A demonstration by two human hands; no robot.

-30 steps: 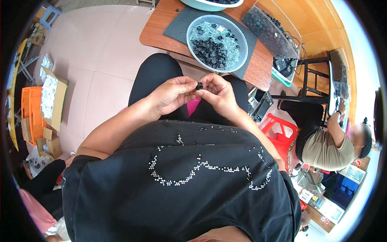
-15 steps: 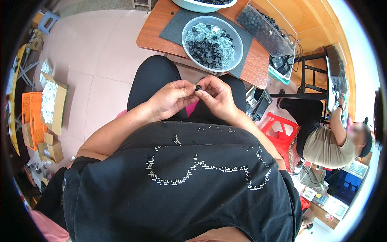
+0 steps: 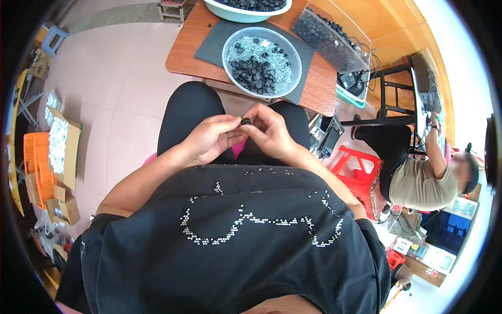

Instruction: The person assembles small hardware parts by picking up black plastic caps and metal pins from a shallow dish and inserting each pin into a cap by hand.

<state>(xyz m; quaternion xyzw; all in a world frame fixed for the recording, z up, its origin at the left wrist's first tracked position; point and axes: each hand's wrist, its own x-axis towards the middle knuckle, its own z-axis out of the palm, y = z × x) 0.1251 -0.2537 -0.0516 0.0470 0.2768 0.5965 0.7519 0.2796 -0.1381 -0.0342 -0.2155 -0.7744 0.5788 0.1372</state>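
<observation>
Small round black plastic part (image 3: 245,121): located between the fingertips of both hands, above the lap, on the near side of the table.

1. Pale pinkish tiled floor (image 3: 130,68): smooth surface with visible joint lines; extends left of the table.
2. Reddish-brown wood-grain table (image 3: 183,52): quantity one; flat top, rounded corner.
3. Red plastic stool (image 3: 361,180): quantity one at right; openwork frame.
4. Dark grey rectangular mat (image 3: 212,44): quantity one; matte, lying flat on the tabletop.
5. Basins: quantity two on the table. The grey translucent round basin (image 3: 296,68) rests on the mat and contains black round pieces and thin pale pieces, too many to count. The light teal round basin (image 3: 246,17) stands beyond it, also loaded with black pieces.
6. Clear rectangular box (image 3: 327,49): quantity one; rigid transparent walls, black pieces inside.
7. Bare hands: quantity two. The left hand (image 3: 212,137) pinches the part between thumb and forefinger; the right hand (image 3: 269,131) grasps the same part with thumb and fingers.
8. Part in grasp: quantity one; short, rounded, dark.
</observation>
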